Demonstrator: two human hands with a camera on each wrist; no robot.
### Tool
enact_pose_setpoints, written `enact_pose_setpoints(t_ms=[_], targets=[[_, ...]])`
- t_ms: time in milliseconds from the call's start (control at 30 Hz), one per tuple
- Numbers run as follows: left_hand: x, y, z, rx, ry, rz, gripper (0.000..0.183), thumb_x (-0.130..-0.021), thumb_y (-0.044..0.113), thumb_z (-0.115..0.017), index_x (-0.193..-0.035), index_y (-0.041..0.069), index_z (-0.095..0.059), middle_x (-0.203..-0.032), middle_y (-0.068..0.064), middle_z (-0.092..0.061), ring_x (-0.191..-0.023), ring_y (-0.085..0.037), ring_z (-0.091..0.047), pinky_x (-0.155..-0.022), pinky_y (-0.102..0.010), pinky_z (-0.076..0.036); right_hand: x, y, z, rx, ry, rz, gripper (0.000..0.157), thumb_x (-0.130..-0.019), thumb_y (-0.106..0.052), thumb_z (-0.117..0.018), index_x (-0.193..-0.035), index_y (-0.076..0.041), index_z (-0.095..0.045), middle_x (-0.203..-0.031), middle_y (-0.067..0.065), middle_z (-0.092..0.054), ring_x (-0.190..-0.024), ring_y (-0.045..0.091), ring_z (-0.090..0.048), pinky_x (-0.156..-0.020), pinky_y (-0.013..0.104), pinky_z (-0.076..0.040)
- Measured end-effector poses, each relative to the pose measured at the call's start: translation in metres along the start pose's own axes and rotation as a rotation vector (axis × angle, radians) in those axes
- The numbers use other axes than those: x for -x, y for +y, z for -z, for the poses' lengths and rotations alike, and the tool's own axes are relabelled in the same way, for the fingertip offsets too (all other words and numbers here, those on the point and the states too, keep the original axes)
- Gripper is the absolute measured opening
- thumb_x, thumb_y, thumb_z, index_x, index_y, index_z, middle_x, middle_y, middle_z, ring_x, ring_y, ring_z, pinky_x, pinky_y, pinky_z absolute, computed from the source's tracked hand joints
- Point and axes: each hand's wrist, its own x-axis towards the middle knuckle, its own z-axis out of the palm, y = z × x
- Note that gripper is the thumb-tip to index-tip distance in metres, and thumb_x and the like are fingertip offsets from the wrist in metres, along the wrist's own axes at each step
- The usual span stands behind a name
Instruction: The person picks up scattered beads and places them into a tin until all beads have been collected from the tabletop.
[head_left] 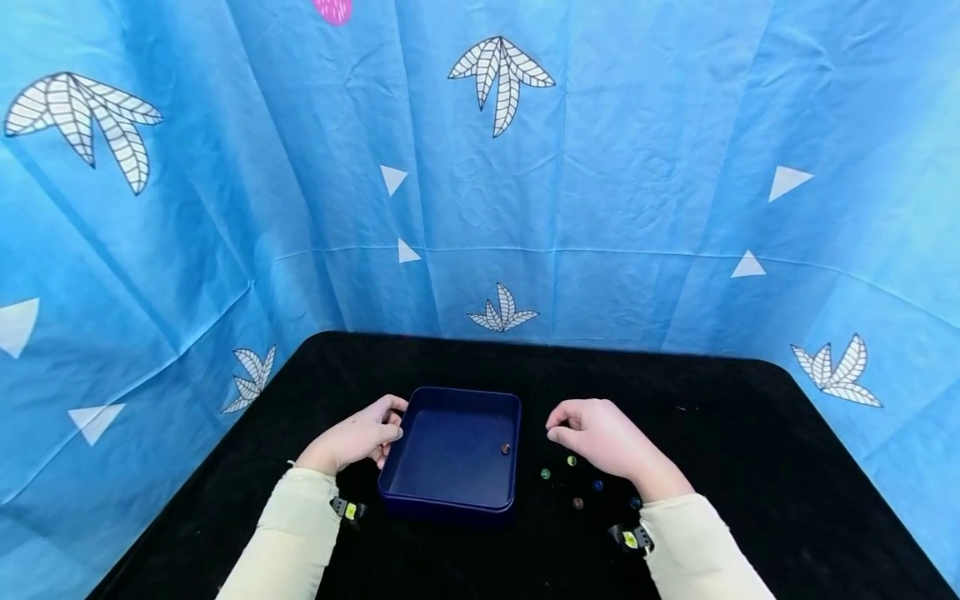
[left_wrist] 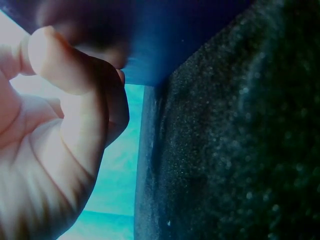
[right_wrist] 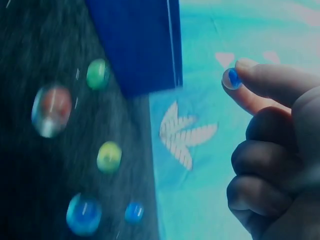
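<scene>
— Box point(head_left: 450, 454) in the head view: dark blue, open-topped, short of the tabletop's point(head_left: 360, 367) far edge, one brown marble point(head_left: 506, 449) on its floor by the right wall!

— And the left grip point(head_left: 357, 437)?

— Right at the wall facing the tabletop's left edge, fingers bent, steadying the box, I'd judge. Over on the right-edge side, the right grip point(head_left: 600, 435) hangs above a loose scatter: green marble point(head_left: 545, 474), yellow marble point(head_left: 572, 460), reddish marble point(head_left: 577, 503), two blue marbles point(head_left: 597, 485). All near the box, handy for a short reach, perhaps.

— Left wrist view, then!

— Fingers curled close against the dark blue wall, blurry up there. Whether they actually clasp it, I can't tell.

— Over to the right wrist!

— Oh, neat pinch! Thumb and forefinger nearly together, a blue-and-clear marble point(right_wrist: 232, 78) between their tips, other fingers folded in. Fingertips only, probably because it's so small. It's up off the tabletop, outside the box.

— And the rest?

— Five marbles on the black surface, well apart from those fingers!
</scene>
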Motion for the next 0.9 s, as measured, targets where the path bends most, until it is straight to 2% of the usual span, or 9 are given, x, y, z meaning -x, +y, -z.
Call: enact_pose_setpoints(t_ms=[167,333,633,900], targets=[[-0.003,0.0,0.002,-0.005,-0.005,0.001,0.048,-0.095,0.005,-0.049,-0.141,-0.003,-0.036,-0.093,-0.013,-0.048,-0.068,-0.023,-0.051,-0.056,-0.037,-0.051,-0.012,-0.028,-0.008,0.079,-0.027,0.084,0.008,-0.095,-0.033,-0.069,-0.096,-0.026,-0.072,-0.055,-0.013,-0.042,-0.047,0.004,-0.04,-0.06,0.029,-0.047],[-0.006,0.0,0.002,0.0,-0.013,0.002,0.048,-0.095,0.004,-0.048,-0.141,-0.004,-0.035,-0.093,-0.013,-0.048,-0.067,-0.023,-0.05,-0.056,-0.036,-0.05,-0.025,-0.044,-0.015,0.152,-0.045,0.148,0.007,-0.096,-0.033,-0.068,-0.097,-0.027,-0.072,-0.054,-0.013,-0.041,-0.047,0.004,-0.038,-0.059,0.028,-0.046],[-0.007,0.002,0.003,0.002,-0.009,0.006,0.049,-0.095,0.004,-0.048,-0.142,-0.003,-0.036,-0.095,-0.014,-0.047,-0.068,-0.023,-0.05,-0.056,-0.036,-0.05,-0.041,-0.059,-0.022,0.201,-0.085,0.145,0.007,-0.097,-0.032,-0.067,-0.101,-0.028,-0.071,-0.056,-0.009,-0.044,-0.048,0.009,-0.043,-0.059,0.029,-0.044],[-0.005,-0.001,0.001,0.004,-0.01,0.011,0.049,-0.095,0.004,-0.049,-0.141,-0.003,-0.036,-0.096,-0.013,-0.046,-0.069,-0.022,-0.05,-0.057,-0.036,-0.05,-0.046,-0.064,-0.026,0.215,-0.112,0.119,0.017,-0.097,-0.038,-0.066,-0.112,-0.03,-0.071,-0.063,-0.008,-0.046,-0.053,0.01,-0.043,-0.058,0.03,-0.039]])
